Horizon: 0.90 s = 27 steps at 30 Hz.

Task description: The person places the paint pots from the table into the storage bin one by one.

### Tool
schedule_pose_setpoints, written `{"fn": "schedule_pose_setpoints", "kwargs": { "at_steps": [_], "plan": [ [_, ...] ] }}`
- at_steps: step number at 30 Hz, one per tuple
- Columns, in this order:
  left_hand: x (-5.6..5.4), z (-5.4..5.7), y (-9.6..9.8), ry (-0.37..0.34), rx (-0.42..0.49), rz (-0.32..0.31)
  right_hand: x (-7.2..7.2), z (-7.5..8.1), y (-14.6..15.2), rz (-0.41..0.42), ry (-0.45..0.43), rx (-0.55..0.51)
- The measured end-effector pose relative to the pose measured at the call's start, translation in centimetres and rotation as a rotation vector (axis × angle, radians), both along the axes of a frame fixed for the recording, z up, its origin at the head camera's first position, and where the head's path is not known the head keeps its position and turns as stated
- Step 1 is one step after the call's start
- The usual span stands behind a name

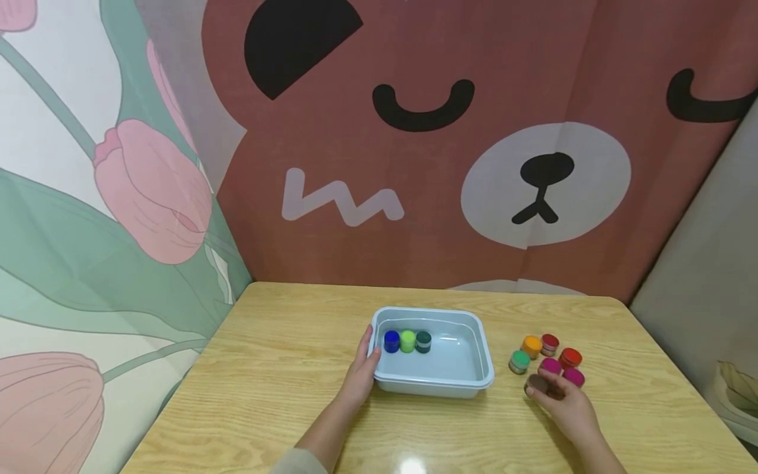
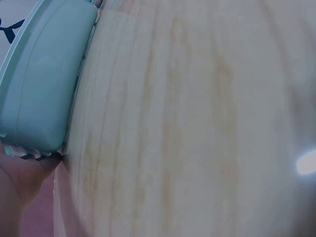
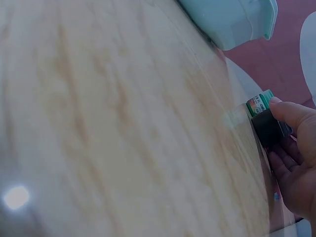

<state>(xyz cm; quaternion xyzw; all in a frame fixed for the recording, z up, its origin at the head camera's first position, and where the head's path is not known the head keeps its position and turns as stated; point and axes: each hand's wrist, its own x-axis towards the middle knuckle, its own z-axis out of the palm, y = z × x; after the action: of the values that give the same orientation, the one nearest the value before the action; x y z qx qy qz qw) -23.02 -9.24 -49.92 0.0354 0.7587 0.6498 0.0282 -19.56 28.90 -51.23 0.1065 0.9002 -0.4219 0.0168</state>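
Observation:
A pale blue plastic basin (image 1: 432, 388) stands on the table, with a dark blue jar (image 1: 392, 342), a light green jar (image 1: 408, 341) and a dark green jar (image 1: 423, 342) in a row inside its left part. My left hand (image 1: 359, 374) grips the basin's left side, thumb at the rim; the left wrist view catches it at the basin's (image 2: 44, 74) end. To the right of the basin, my right hand (image 1: 565, 401) pinches a small dark brown jar (image 1: 537, 384) between thumb and fingers. In the right wrist view this dark jar (image 3: 268, 129) overlaps a green-labelled jar (image 3: 258, 102).
Around the right hand stand a green jar (image 1: 519, 361), an orange jar (image 1: 531, 346), red jars (image 1: 570, 358) and magenta jars (image 1: 573, 377). The wooden table (image 1: 266, 368) meets a printed bear curtain (image 1: 426, 250) at its back edge.

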Motion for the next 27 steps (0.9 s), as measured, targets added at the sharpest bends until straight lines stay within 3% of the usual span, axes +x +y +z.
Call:
{"fn": "schedule_pose_setpoints", "kwargs": {
  "at_steps": [5, 11, 20, 27],
  "plan": [
    [0.1, 0.0, 0.1, -0.013, 0.008, 0.007, 0.2, 0.3, -0.1, -0.001, -0.008, 0.005],
    [0.1, -0.1, 0.0, -0.008, -0.006, 0.003, 0.3, 1.1, -0.3, -0.001, -0.005, -0.060],
    [-0.1, -0.1, 0.0, -0.022, -0.001, 0.002, -0.1, 3.8, -1.2, 0.037, 0.077, 0.004],
    [0.0, -0.1, 0.0, -0.021, 0.006, -0.004, -0.8, 6.1, -2.4, 0.108, 0.140, -0.021]
  ]
}}
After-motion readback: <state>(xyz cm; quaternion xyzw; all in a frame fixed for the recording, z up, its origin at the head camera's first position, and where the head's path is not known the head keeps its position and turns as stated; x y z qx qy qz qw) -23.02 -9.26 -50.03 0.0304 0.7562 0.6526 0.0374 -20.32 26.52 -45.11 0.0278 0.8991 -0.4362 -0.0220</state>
